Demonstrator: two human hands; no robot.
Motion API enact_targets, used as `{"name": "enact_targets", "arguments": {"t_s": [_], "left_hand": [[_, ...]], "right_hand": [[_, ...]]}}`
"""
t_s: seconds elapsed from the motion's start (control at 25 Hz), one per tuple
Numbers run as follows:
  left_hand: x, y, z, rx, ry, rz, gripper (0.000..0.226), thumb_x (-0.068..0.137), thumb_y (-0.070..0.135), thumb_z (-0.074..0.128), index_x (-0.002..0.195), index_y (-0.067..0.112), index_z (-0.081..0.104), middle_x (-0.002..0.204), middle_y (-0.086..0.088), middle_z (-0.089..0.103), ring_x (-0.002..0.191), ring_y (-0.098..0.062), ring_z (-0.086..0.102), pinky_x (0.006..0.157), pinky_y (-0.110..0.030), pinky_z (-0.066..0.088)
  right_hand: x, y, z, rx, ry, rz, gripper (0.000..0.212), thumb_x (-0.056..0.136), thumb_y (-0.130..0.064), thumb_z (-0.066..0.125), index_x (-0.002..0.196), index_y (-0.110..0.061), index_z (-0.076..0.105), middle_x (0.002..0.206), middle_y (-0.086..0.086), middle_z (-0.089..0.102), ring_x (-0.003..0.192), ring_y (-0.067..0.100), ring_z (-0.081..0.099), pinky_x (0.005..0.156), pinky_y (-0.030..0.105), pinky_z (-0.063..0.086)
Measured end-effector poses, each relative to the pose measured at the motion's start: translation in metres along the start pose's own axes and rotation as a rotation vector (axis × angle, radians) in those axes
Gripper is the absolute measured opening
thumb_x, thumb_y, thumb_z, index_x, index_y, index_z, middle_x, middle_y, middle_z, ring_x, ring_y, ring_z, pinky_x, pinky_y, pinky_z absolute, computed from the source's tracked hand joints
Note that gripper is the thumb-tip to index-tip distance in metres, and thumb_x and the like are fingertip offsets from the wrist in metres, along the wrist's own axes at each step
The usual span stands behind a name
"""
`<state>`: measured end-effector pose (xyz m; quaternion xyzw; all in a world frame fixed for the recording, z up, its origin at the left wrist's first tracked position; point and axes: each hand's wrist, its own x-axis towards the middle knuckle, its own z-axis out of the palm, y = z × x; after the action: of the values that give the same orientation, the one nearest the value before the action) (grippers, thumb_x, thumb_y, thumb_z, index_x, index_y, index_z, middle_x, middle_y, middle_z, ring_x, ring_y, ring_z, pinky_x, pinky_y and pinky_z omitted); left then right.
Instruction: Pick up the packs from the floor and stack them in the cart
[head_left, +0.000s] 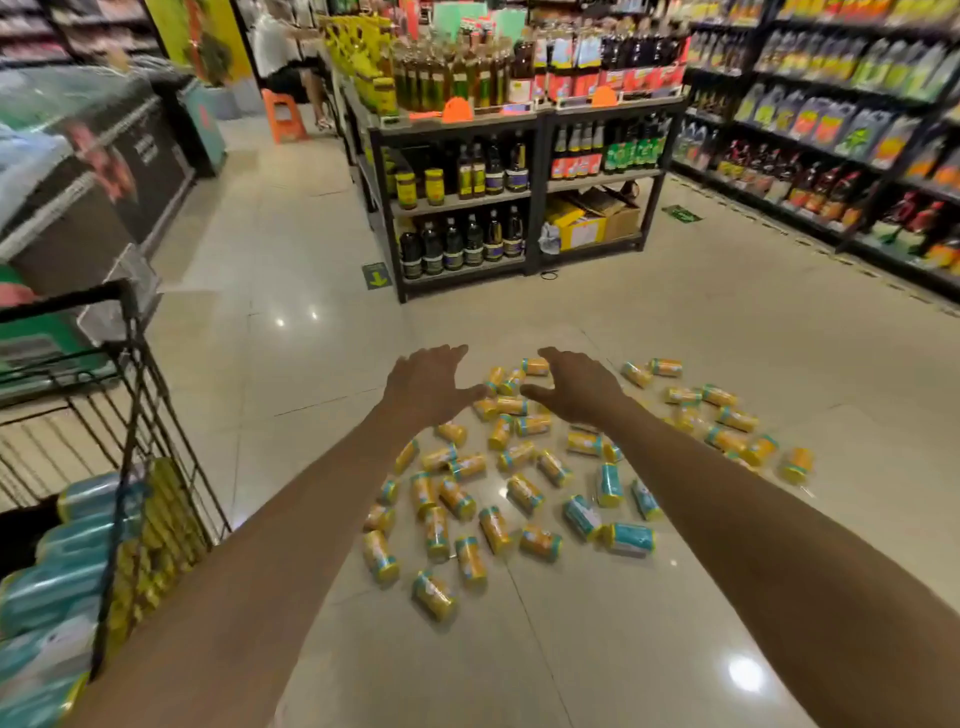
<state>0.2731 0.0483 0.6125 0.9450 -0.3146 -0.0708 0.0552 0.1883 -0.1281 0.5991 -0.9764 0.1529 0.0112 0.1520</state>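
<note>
Several small packs (524, 492), yellow ones and teal ones, lie scattered on the pale tiled floor in front of me. My left hand (428, 382) and my right hand (574, 384) reach out side by side above the far part of the pile, fingers spread, holding nothing. A black wire cart (136, 374) stands at the left. Teal packs (78, 540) and yellow packs (156, 525) are stacked inside it.
A dark shelf unit (537, 192) of bottles and jars stands ahead past the pile. More stocked shelves (831, 130) line the right. A chest freezer (93, 171) runs along the left, and a person stands by an orange stool (283, 117) far back.
</note>
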Motion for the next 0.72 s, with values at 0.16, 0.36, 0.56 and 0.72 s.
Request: {"name": "enact_targets", "arguments": {"t_s": [0.16,0.36,0.56,0.72], "left_hand": [[0.049,0.129,0.023,-0.018,-0.065,0.135,0.075,0.09,0.061,0.046,0.151,0.025,0.022,0.154,-0.001,0.03,0.139,-0.023,0.031,0.113,-0.041,0.027],[0.1,0.264,0.069,-0.049,-0.161,0.257,0.073,0.089,0.061,0.048,0.149,0.025,0.026,0.151,-0.002,0.036,0.135,-0.024,0.038,0.104,-0.036,0.035],[0.178,0.326,0.125,-0.086,-0.267,0.259,0.072,0.09,0.059,0.048,0.148,0.02,0.03,0.151,-0.005,0.036,0.135,-0.025,0.037,0.104,-0.038,0.037],[0.268,0.349,0.177,-0.029,-0.308,0.259,0.072,0.09,0.061,0.045,0.146,0.016,0.034,0.15,-0.006,0.036,0.135,-0.025,0.038,0.105,-0.038,0.036]], "right_hand": [[-0.031,0.133,-0.028,0.022,0.034,0.164,0.068,0.091,-0.049,0.053,0.145,-0.013,0.032,0.138,0.013,0.048,0.127,0.03,0.045,0.095,0.038,0.04],[-0.066,0.281,-0.049,0.036,0.021,0.404,0.065,0.092,-0.05,0.051,0.141,-0.012,0.035,0.136,0.013,0.05,0.125,0.031,0.046,0.094,0.039,0.043],[-0.039,0.381,-0.037,0.08,-0.064,0.529,0.063,0.091,-0.049,0.052,0.139,-0.011,0.039,0.132,0.014,0.053,0.122,0.031,0.049,0.092,0.039,0.045],[0.033,0.44,-0.012,0.093,-0.181,0.554,0.063,0.091,-0.05,0.052,0.138,-0.011,0.037,0.132,0.012,0.051,0.121,0.029,0.049,0.09,0.038,0.045]]}}
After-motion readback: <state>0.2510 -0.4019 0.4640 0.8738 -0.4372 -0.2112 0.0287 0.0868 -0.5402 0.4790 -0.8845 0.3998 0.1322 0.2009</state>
